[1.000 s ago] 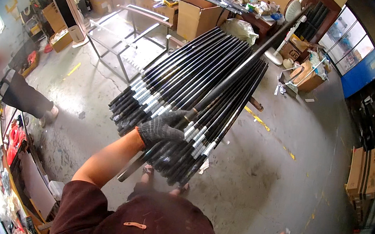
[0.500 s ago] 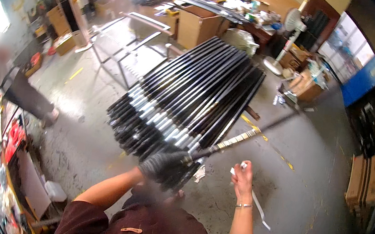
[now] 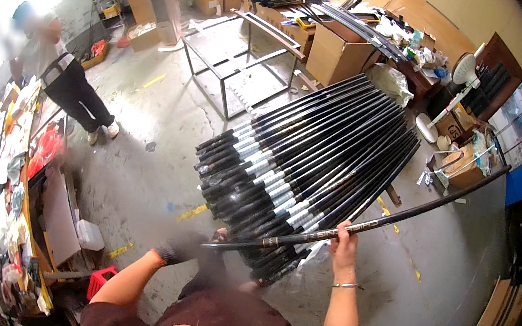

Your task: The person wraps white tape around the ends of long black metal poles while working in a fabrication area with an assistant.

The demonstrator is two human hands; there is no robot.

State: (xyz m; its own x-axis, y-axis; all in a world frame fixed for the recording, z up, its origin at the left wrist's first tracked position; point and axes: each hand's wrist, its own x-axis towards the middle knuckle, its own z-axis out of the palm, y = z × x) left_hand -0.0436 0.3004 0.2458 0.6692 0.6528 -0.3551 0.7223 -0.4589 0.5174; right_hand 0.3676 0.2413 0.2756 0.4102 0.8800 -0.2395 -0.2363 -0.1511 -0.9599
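A long black rod (image 3: 399,215), which looks like a fishing rod with gold markings, slants across in front of me from low left to upper right. My right hand (image 3: 345,248), bare with a bracelet at the wrist, is closed around its middle. A white strip (image 3: 313,254) shows beside that hand, below the rod. My left hand (image 3: 180,249), in a dark glove, is close to the rod's lower left end. Blur hides its fingers, and whether it touches the rod is unclear. Beyond the rod lie many similar black rods (image 3: 336,140), side by side, with whitish bands and dark wrapped ends.
A bare metal frame (image 3: 225,86) stands beyond the rods, near a cardboard box (image 3: 335,53) and a white fan (image 3: 464,71). On the left, a person (image 3: 76,89) stands by a cluttered bench (image 3: 25,198). Flat cartons (image 3: 499,316) lean at the right.
My right hand has gone from holding a white strip beside the rod to gripping the rod. My left hand has moved left, off its former grip. The view has shifted.
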